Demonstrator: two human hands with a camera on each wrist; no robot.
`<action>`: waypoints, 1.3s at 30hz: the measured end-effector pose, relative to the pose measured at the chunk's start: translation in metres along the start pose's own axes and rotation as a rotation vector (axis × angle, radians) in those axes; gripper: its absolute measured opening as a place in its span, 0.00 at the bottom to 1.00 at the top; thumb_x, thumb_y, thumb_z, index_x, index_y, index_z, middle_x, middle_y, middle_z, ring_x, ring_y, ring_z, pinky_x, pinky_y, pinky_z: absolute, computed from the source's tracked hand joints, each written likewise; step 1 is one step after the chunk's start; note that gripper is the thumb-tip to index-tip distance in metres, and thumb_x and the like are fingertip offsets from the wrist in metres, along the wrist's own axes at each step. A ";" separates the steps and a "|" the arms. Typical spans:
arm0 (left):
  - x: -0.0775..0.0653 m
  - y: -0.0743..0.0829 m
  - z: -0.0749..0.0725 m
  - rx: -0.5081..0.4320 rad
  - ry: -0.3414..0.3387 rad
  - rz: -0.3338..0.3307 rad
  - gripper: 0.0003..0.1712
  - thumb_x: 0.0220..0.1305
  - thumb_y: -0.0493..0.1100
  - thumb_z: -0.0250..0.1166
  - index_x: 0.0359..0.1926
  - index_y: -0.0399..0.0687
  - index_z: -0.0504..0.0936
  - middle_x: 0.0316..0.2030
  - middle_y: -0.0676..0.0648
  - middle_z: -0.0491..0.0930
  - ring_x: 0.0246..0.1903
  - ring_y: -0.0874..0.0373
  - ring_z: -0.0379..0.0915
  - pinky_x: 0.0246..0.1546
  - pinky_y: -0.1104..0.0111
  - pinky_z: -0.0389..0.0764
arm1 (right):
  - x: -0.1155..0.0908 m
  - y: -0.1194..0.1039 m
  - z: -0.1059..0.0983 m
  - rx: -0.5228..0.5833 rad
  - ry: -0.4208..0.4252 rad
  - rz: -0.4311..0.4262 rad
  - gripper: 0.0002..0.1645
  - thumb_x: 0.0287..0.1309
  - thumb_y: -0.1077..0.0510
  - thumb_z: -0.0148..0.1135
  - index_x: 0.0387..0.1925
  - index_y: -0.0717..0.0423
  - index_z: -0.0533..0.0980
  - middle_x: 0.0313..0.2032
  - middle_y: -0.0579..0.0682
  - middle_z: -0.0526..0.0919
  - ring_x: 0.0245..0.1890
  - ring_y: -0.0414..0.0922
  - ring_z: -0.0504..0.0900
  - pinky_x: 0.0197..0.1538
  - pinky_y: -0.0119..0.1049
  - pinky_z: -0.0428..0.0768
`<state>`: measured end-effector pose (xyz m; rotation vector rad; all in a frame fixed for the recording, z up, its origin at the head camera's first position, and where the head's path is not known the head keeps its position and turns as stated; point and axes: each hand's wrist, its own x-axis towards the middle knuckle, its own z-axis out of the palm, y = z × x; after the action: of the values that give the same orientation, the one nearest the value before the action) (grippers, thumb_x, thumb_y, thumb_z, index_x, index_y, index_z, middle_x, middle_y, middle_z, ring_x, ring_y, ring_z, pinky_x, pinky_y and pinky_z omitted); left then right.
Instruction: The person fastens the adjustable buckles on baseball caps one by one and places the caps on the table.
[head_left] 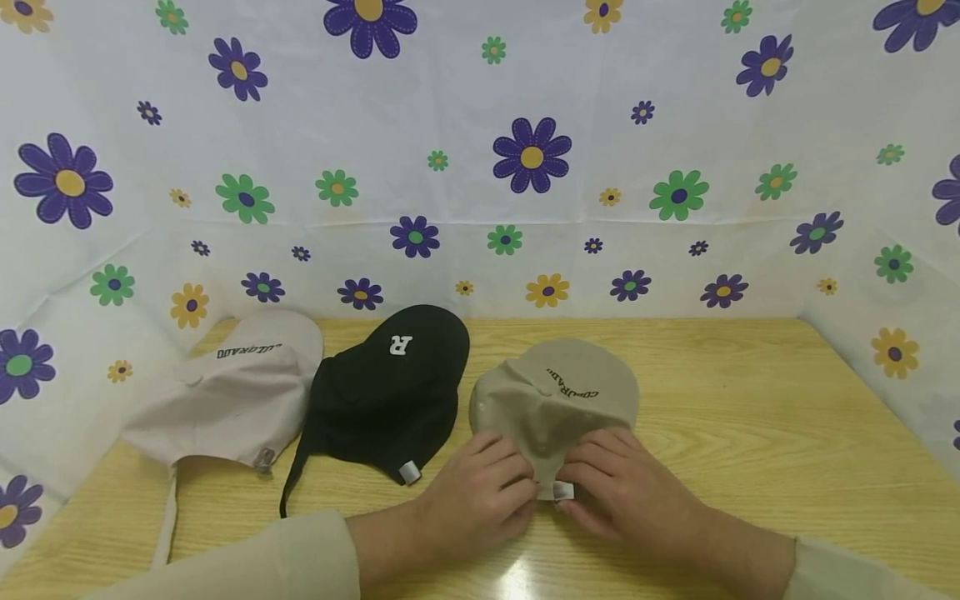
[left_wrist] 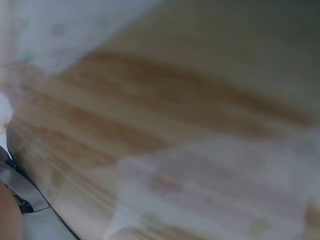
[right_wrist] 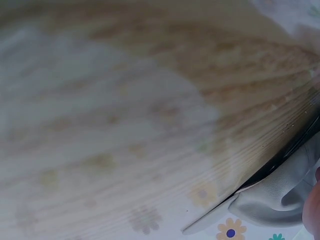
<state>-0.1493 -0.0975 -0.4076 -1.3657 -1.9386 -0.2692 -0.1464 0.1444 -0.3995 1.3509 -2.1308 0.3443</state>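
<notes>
A tan baseball cap (head_left: 592, 367) with dark lettering lies on the table in front of both hands, brim facing away. My left hand (head_left: 483, 492) grips its back edge on the left, fingers curled over the fabric. On the other side of the back opening, my right hand (head_left: 618, 479) pinches the edge beside a silver strap buckle (head_left: 563, 491). Both thumbs are largely hidden. Each wrist view catches just a sliver of pale cap fabric (right_wrist: 270, 205) and a bit of a finger at its lower corner.
A black cap (head_left: 397, 392) with a white letter R lies left of the tan one. Farther left is a pale pink cap (head_left: 232, 408), its loose strap hanging toward the front. Flower-printed cloth (head_left: 450, 100) walls the back and sides of the wooden table (head_left: 750, 400).
</notes>
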 end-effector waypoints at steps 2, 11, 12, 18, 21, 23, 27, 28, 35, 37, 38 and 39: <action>0.000 0.000 0.000 -0.001 0.005 0.004 0.03 0.54 0.39 0.66 0.27 0.53 0.82 0.29 0.56 0.79 0.33 0.61 0.73 0.43 0.67 0.74 | 0.000 0.000 0.000 0.001 -0.002 0.002 0.13 0.67 0.46 0.58 0.37 0.49 0.81 0.39 0.41 0.82 0.46 0.42 0.78 0.57 0.37 0.71; 0.000 0.000 0.001 -0.003 0.017 0.014 0.06 0.59 0.40 0.61 0.27 0.52 0.82 0.30 0.56 0.80 0.34 0.60 0.74 0.42 0.67 0.74 | 0.000 0.000 0.000 0.021 -0.006 0.013 0.12 0.68 0.47 0.57 0.37 0.48 0.81 0.39 0.40 0.82 0.46 0.42 0.78 0.57 0.35 0.70; 0.000 -0.001 0.001 -0.002 0.018 0.015 0.07 0.60 0.40 0.60 0.27 0.52 0.82 0.30 0.56 0.80 0.34 0.60 0.74 0.42 0.67 0.74 | 0.000 0.000 0.000 0.023 -0.003 0.013 0.12 0.68 0.47 0.57 0.37 0.48 0.81 0.39 0.40 0.82 0.46 0.42 0.78 0.57 0.35 0.70; 0.000 -0.001 0.001 0.000 0.022 0.010 0.05 0.59 0.40 0.62 0.29 0.53 0.83 0.30 0.56 0.80 0.34 0.61 0.74 0.42 0.67 0.74 | 0.001 0.000 0.000 0.028 0.008 0.010 0.12 0.68 0.47 0.57 0.37 0.49 0.80 0.39 0.40 0.82 0.46 0.42 0.78 0.57 0.36 0.70; 0.000 0.000 0.000 -0.004 0.008 -0.006 0.02 0.56 0.41 0.67 0.32 0.54 0.85 0.31 0.56 0.80 0.35 0.61 0.75 0.44 0.67 0.74 | 0.000 0.000 0.001 0.015 0.009 0.011 0.13 0.70 0.46 0.55 0.37 0.49 0.81 0.40 0.40 0.82 0.46 0.42 0.78 0.56 0.36 0.70; 0.000 0.001 0.000 -0.004 -0.003 -0.015 0.04 0.56 0.43 0.70 0.35 0.55 0.86 0.31 0.57 0.80 0.35 0.61 0.74 0.44 0.67 0.74 | 0.000 -0.001 0.001 0.008 0.011 0.014 0.14 0.70 0.46 0.55 0.37 0.48 0.80 0.39 0.40 0.82 0.46 0.42 0.78 0.56 0.37 0.70; -0.001 0.001 -0.001 -0.001 -0.014 -0.017 0.06 0.56 0.45 0.71 0.37 0.56 0.87 0.32 0.57 0.80 0.35 0.62 0.74 0.45 0.68 0.74 | 0.000 -0.001 0.002 0.001 0.017 0.017 0.14 0.70 0.46 0.54 0.37 0.49 0.80 0.39 0.40 0.82 0.46 0.43 0.78 0.55 0.37 0.70; -0.001 0.001 -0.001 -0.002 -0.012 -0.017 0.06 0.56 0.45 0.71 0.37 0.57 0.88 0.32 0.57 0.79 0.35 0.62 0.74 0.45 0.68 0.74 | 0.000 -0.001 0.002 -0.001 0.016 0.018 0.15 0.71 0.46 0.53 0.37 0.49 0.80 0.39 0.40 0.82 0.46 0.43 0.78 0.55 0.36 0.70; 0.000 0.000 -0.001 -0.047 0.008 0.015 0.05 0.57 0.42 0.72 0.36 0.55 0.88 0.32 0.57 0.80 0.35 0.63 0.74 0.44 0.69 0.74 | 0.000 -0.001 0.001 0.009 -0.003 0.017 0.16 0.71 0.44 0.52 0.38 0.48 0.79 0.40 0.40 0.81 0.47 0.42 0.78 0.58 0.36 0.69; 0.000 0.000 0.000 -0.064 0.019 0.031 0.05 0.56 0.41 0.72 0.36 0.54 0.88 0.32 0.56 0.81 0.35 0.63 0.74 0.43 0.70 0.74 | -0.001 -0.001 0.001 0.017 -0.008 0.012 0.16 0.71 0.43 0.52 0.38 0.48 0.79 0.41 0.40 0.81 0.47 0.41 0.77 0.58 0.35 0.69; 0.001 0.000 0.000 -0.072 0.022 0.039 0.05 0.56 0.41 0.72 0.36 0.53 0.88 0.32 0.56 0.81 0.35 0.63 0.75 0.43 0.70 0.74 | -0.001 -0.001 0.001 0.025 -0.009 0.010 0.16 0.71 0.43 0.53 0.39 0.48 0.79 0.41 0.40 0.81 0.47 0.41 0.77 0.59 0.35 0.69; 0.001 0.000 0.000 -0.081 0.026 0.046 0.05 0.56 0.40 0.72 0.36 0.53 0.88 0.32 0.56 0.81 0.35 0.63 0.75 0.42 0.70 0.74 | -0.001 -0.001 0.001 0.032 -0.006 0.006 0.15 0.71 0.44 0.53 0.39 0.48 0.79 0.41 0.40 0.81 0.47 0.41 0.77 0.58 0.35 0.69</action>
<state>-0.1494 -0.0967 -0.4070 -1.4496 -1.8903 -0.3450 -0.1454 0.1438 -0.4012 1.3654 -2.1427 0.3791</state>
